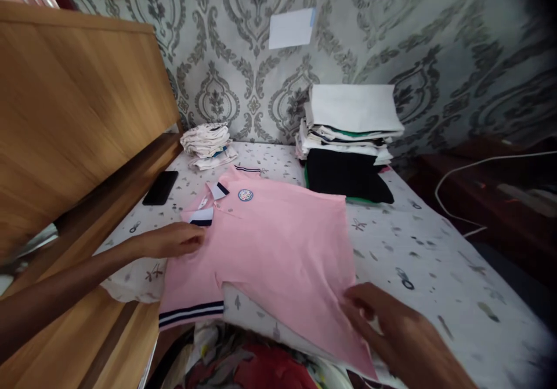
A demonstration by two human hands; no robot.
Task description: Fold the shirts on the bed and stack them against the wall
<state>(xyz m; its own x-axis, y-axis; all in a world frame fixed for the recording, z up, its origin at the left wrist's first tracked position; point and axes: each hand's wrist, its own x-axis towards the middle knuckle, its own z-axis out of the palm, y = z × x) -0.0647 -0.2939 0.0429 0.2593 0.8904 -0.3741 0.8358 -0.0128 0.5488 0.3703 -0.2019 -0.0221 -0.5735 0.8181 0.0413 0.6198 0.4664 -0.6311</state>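
A pink polo shirt [278, 232] lies spread sideways on a white patterned sheet, its collar to the left and its hem to the right. It has a round badge on the chest, a white and navy collar, and navy and white stripes at the sleeve ends. My left hand [180, 240] pinches the cloth at the near shoulder, just below the collar. At the near part of the hem, my right hand [391, 331] has thumb and fingers closed on the fabric. The near sleeve hangs toward me over the bed's edge.
Behind the shirt stands a stack of folded white clothes [354, 110], with a folded black garment [348, 174] in front. A smaller folded pile [206, 142] and a black phone [161, 187] lie at left. A wooden headboard [82, 104] bounds the left side.
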